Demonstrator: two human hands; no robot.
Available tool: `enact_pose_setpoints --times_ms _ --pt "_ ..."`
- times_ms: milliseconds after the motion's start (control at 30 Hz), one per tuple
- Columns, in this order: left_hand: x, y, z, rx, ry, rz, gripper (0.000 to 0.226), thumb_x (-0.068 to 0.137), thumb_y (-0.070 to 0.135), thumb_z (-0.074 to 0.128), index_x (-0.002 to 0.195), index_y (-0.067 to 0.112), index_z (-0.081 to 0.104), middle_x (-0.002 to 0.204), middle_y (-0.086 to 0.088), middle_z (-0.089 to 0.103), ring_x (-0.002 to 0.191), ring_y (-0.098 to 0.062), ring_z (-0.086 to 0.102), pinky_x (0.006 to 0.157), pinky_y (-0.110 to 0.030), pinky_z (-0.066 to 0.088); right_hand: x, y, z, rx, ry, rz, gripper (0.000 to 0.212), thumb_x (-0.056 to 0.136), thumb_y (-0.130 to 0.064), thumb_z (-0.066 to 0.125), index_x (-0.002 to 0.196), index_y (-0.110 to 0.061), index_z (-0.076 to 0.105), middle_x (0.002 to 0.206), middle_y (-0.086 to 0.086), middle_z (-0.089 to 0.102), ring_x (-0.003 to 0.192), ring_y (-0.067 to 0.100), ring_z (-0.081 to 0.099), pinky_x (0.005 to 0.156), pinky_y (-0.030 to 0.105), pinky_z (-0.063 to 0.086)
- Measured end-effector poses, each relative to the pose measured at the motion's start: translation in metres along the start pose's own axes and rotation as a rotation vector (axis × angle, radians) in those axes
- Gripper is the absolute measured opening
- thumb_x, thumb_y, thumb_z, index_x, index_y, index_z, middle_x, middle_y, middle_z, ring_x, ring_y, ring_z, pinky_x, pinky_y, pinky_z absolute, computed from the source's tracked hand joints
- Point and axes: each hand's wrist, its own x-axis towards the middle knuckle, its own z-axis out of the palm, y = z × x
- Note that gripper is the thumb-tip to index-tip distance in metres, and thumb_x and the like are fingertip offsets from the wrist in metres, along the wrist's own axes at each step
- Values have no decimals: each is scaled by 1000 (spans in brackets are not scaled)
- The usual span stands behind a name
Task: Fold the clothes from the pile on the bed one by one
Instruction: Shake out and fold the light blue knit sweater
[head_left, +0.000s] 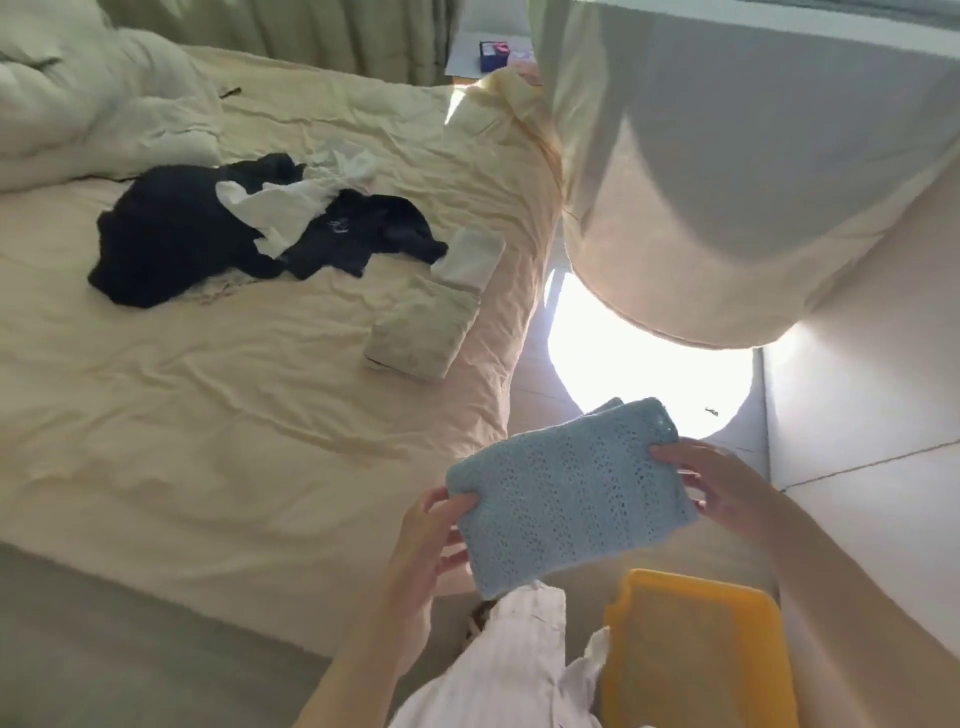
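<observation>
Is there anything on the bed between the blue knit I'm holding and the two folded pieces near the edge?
Nothing visible. Both hands hold the folded blue knit off the bed's corner; only bare sheet lies between it and the folded pieces. The dark pile sits farther left.

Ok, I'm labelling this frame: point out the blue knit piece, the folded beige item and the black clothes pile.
blue knit piece (566, 499): head view, centre of folded panel.
folded beige item (421, 332): head view, top face.
black clothes pile (171, 234): head view, large dark garment on left.
</observation>
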Motion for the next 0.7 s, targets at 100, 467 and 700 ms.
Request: enact_pose_setpoints --times_ms 100,467,700 --pt "26 16 10 -88 91 6 30 79 19 71 106 14 58 99 -7 66 80 -23 67 73 -39 55 48 -39 4 -76 -75 -13 31 82 -16 67 112 -8 63 114 11 63 109 30 57 92 43 47" --pt "188 136 83 -278 243 -2 22 90 19 61 108 14 49 101 -8 64 78 -22 67 52 -30 53 247 -223 19 -318 -139 -44 29 81 -20 69 107 -9 63 105 5 63 95 24 58 77 38 47" --pt "271 223 108 -430 385 -44 27 91 10 59 112 12 42 109 -8 53 91 -24 57 60 -35 49 350 -327 50 -447 -220 -65 33 85 -16 64 116 -6 60 106 6 64 94 23 58 80 39 48"
